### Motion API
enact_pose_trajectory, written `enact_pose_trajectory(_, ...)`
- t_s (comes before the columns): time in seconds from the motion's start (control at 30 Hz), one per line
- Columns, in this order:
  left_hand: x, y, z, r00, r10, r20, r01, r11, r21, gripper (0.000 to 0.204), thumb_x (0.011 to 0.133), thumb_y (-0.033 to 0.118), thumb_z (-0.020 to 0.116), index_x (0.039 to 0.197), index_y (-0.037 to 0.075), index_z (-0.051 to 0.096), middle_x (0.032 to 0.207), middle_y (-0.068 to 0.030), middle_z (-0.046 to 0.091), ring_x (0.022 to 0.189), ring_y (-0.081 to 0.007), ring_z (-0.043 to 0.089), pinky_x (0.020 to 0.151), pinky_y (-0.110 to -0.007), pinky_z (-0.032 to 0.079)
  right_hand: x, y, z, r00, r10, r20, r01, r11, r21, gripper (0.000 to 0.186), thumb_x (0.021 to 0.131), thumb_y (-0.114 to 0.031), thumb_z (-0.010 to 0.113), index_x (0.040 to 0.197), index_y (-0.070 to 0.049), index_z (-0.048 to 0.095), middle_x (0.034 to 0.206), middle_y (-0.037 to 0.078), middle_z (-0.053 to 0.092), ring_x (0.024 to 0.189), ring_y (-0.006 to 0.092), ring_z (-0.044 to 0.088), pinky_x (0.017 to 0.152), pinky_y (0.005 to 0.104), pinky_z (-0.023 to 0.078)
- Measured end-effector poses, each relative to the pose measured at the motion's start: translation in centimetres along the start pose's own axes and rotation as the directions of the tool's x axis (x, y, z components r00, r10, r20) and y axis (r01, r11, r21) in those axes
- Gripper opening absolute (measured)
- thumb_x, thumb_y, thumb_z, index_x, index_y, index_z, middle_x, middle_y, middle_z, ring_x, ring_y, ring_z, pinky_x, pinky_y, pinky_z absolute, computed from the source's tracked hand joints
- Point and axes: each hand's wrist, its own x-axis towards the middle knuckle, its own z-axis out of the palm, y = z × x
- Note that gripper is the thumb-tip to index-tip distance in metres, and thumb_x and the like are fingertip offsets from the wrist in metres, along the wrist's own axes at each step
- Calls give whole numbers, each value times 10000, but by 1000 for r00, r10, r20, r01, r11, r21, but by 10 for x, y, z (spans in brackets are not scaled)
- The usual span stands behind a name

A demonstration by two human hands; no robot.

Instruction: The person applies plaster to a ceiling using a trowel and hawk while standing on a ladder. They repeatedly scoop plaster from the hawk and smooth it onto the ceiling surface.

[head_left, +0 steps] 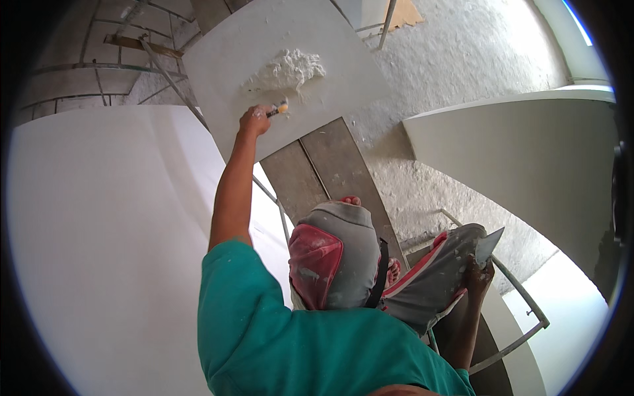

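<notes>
At the upper left, my left arm stretches out over a pale board (pixel 356 72). My left hand (pixel 255 120) is closed around a small tool with a black and yellow handle (pixel 282 107); its working end is hard to make out. Just beyond it, a heap of wet white plaster (pixel 290 69) lies on the board, with thin smears around it. At the lower right, my right hand (pixel 478 273) grips a flat, grey metal plastering blade (pixel 489 245), held beside my right knee. Its handle is hidden by the fingers.
Brown scaffold planks (pixel 343 152) run under my legs and bare feet. Metal scaffold tubes (pixel 522 280) stand at the lower right. A smooth white wall (pixel 105 251) fills the left side, and a curved grey surface (pixel 522 145) bulges in from the right. Rough, plaster-spattered floor (pixel 456 56) lies below.
</notes>
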Motion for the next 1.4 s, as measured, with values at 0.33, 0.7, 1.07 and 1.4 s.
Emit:
enact_pose_trajectory(0.33,-31,24,109,850,-90,-519,23,991,-133,501,805,30,525,1293,137,555,1361,-108,538,1199,-433,495,1053,-492,365,8,-1,5,990,-137,-17,135,986,-102,220,858,-168,695,956,15,620,792,53,631,711,144,549,649,314,456)
enact_pose_trajectory(0.7,-46,-38,30,853,-443,-274,364,883,-296,326,796,146,547,1102,102,651,1058,-149,685,1017,-372,641,877,-472,508,20,1,10,985,-167,39,169,983,-73,255,851,-158,700,1017,22,627,864,92,664,777,171,597,710,313,474)
enact_pose_trajectory(1.07,-53,87,10,984,-175,21,176,959,-224,412,805,175,550,1201,243,641,1109,-128,671,1082,-362,613,940,-453,487,24,3,19,989,-149,19,149,989,15,221,847,-124,685,1003,25,642,867,108,677,797,195,626,738,324,486)
enact_pose_trajectory(1.4,-54,58,133,859,0,-513,-93,983,-157,522,762,28,545,1279,91,571,1319,-129,566,1243,-418,469,1089,-501,306,18,5,8,991,-136,13,136,990,-22,238,840,-143,698,991,30,638,853,102,671,777,187,615,708,322,483)
